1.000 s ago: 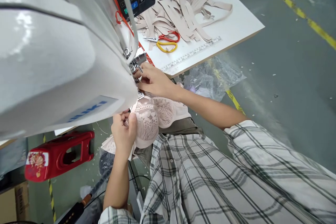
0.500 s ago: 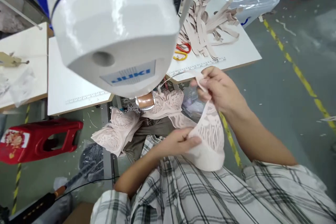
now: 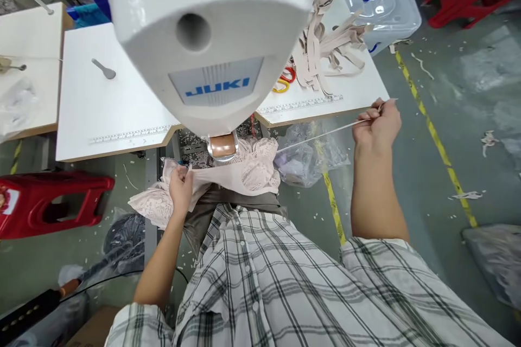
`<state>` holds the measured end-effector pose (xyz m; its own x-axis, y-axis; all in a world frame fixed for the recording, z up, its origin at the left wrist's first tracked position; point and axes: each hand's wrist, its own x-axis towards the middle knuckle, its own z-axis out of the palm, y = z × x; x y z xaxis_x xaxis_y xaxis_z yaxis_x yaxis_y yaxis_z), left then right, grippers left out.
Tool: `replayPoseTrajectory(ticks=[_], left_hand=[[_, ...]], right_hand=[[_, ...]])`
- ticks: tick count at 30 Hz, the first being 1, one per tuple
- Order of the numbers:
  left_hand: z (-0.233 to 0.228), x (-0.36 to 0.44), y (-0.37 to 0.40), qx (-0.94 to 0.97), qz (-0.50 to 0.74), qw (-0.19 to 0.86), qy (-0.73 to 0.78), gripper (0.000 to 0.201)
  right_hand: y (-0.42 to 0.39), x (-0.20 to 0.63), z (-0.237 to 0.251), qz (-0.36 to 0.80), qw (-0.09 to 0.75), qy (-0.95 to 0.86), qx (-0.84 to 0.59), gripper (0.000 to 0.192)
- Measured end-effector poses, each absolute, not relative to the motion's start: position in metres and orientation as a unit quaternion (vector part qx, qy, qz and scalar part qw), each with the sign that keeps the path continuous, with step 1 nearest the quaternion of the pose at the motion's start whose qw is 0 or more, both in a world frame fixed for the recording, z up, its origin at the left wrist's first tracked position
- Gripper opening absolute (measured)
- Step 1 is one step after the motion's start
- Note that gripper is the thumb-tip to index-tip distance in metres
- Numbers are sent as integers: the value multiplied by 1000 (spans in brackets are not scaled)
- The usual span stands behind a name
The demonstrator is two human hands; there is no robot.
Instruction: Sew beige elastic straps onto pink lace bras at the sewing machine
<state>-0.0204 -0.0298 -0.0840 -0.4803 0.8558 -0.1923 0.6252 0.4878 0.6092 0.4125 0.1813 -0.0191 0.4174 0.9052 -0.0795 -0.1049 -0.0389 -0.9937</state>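
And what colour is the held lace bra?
The lace bra is pale pink, showing best in the head view.

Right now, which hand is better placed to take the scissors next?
Probably the right hand: it is nearer the scissors, though it holds a strap. The left hand, farther off, holds the garment.

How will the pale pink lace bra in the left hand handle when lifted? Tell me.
The pale pink lace bra will probably flop along its band, which looks thin where the left hand holds it. Its rounded cup likely keeps some shape, since it bulges outward. It should feel light, appearing mostly fabric and lace.
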Motion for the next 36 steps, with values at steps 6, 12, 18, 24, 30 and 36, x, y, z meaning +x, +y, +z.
replayPoseTrajectory(ticks=[6,12,18,24,30,36], left_hand=[[-69,14,-15,507,271,244,781,30],[4,38,-15,704,302,323,555,29],[6,45,-22,783,249,168,545,28],[-4,45,-25,758,260,181,571,32],[14,27,-22,726,275,295,557,24],[33,24,-22,760,238,261,546,10]], right_hand=[[103,314,-30,512,443,-506,-534,31],[41,254,-7,516,209,-734,-388,23],[47,249,3,535,129,-761,-343,19],[60,247,-7,615,136,-693,-352,22],[66,251,-12,677,189,-616,-355,34],[52,238,2,494,192,-834,-150,21]])
